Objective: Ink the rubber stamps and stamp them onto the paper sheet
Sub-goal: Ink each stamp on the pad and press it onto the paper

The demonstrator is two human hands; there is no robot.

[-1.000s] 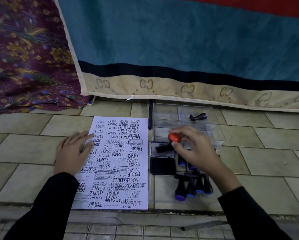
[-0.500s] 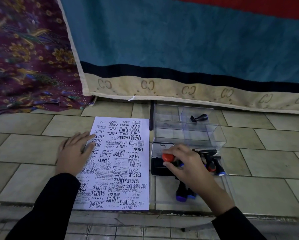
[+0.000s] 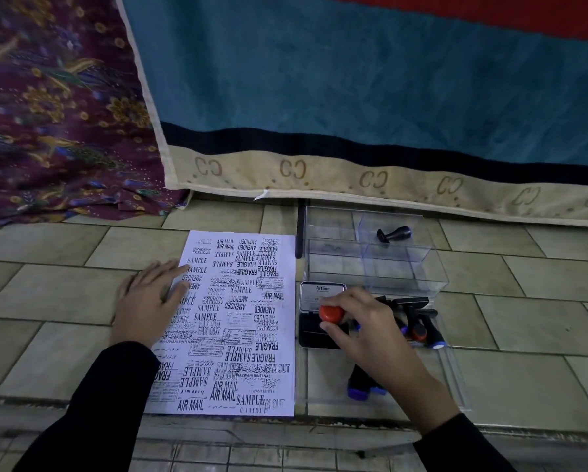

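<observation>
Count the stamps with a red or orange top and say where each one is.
2. One red-topped stamp is in the right hand over the ink pad; one orange-topped stamp lies among the blue ones to its right. The hand may hide others.

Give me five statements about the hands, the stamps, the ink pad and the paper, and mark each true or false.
1. The right hand holds a red-topped stamp over the open ink pad. True.
2. The left hand lies flat on the left edge of the paper sheet. True.
3. The paper sheet is blank. False: black stamp prints cover it.
4. The ink pad sits left of the paper. False: it sits right of it.
5. A lone black stamp lies in the clear box behind the ink pad. True.
</observation>
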